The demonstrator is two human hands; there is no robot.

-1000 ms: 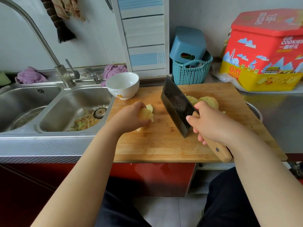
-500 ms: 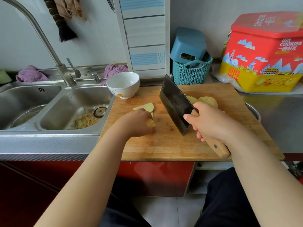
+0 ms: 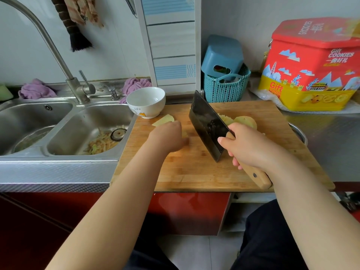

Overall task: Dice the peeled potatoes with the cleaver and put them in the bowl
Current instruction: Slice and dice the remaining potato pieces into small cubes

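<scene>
While the right hand (image 3: 251, 147) grips the cleaver (image 3: 209, 125), the left hand (image 3: 168, 136) rests on potato pieces on the cutting board (image 3: 194, 172).

Detail: R fingers are wrapped round the wooden handle; the dark blade is tilted, tip toward the board's far edge, heel just above the wood near the centre. L hand lies knuckles-up left of the blade, apart from it, fingers bent down over a potato piece (image 3: 184, 133) that is mostly hidden; grip vs. press can't be told. A cut potato slice (image 3: 164, 120) lies just beyond the L hand, near the far-left corner. More peeled potato (image 3: 245, 121) sits behind the blade, toward the far-right part of the board. White bowl (image 3: 146, 103) stands at the far-left corner, beside the sink (image 3: 58, 121).
</scene>
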